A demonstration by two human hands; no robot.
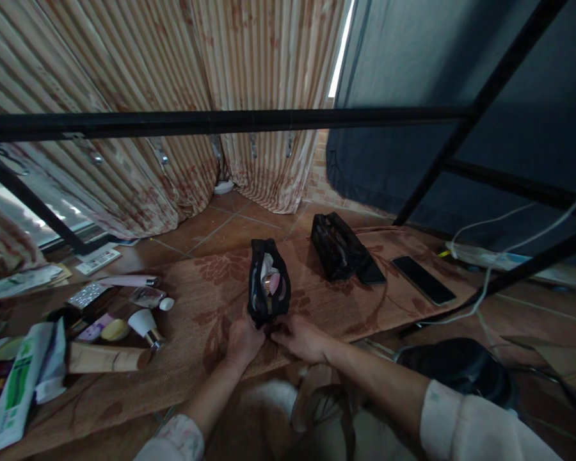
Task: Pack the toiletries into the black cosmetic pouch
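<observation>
**Oblong black fabric pouch (pixel 284 264) stands open, part-filled**

A long brown woven cloth with darker leafy patterning (pixel 192 352) bears the spread. On its right half sits a second, boxy black pouch (pixel 322 253); the oblong one stands mid-cloth, near the person. The left hand (pixel 244 342) is curled closed on its near end; the right hand (pixel 297 338) is half closed, fingertips bunched there, whether gripping I cannot tell. Judging by the contents, filling is partial and the top not yet closed: a green-and-white tube (pixel 16 394), a tan tube (pixel 106 358) and a white-headed, silver-ended brush-like item (pixel 146 325) lie outside, leftward. Inside show something white and a small pink rounded piece (pixel 273 282); the boxy pouch's contents are too dark to read.
</observation>
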